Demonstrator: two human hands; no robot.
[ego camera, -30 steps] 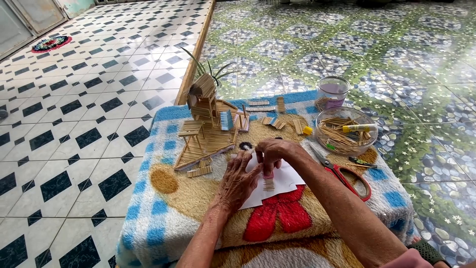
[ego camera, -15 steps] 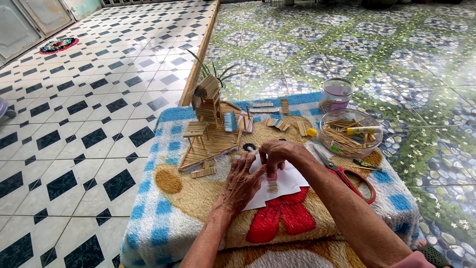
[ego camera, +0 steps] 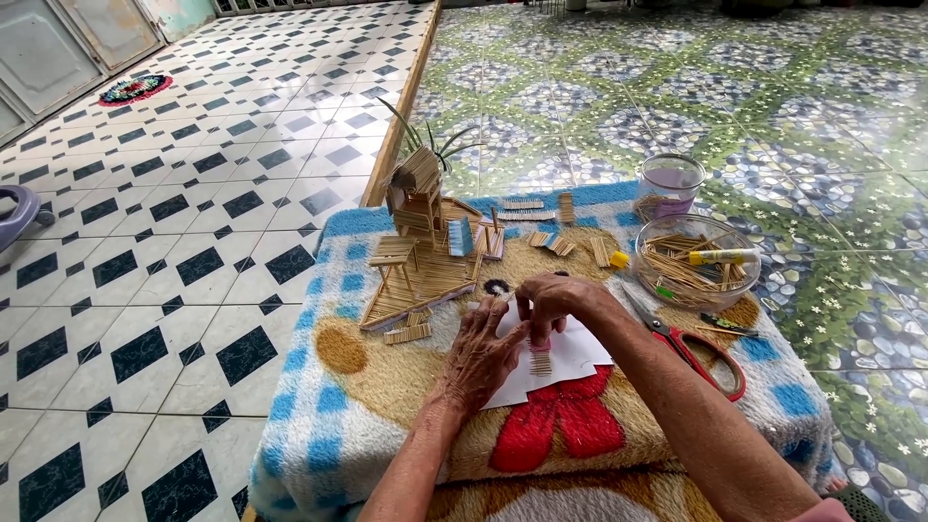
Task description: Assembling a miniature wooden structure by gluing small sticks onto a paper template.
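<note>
The right hand [ego camera: 553, 302] curls its fingers shut around a small panel of glued toothpicks [ego camera: 540, 362] at the centre of the frame, while the left hand [ego camera: 483, 353] lies flat and open just beside it, palm down on the white paper [ego camera: 570, 356] — apparently to pin the sheet and steady the piece as it is pressed. Outward, the half-built toothpick house [ego camera: 418, 242] stands at upper left of the blanket-covered table [ego camera: 348, 387], with loose panels behind it, a glass bowl of toothpicks [ego camera: 698, 261] and red scissors [ego camera: 701, 353] to the right. What lies beneath the right fingers is hidden — glue or a fresh stick, I cannot tell.
</note>
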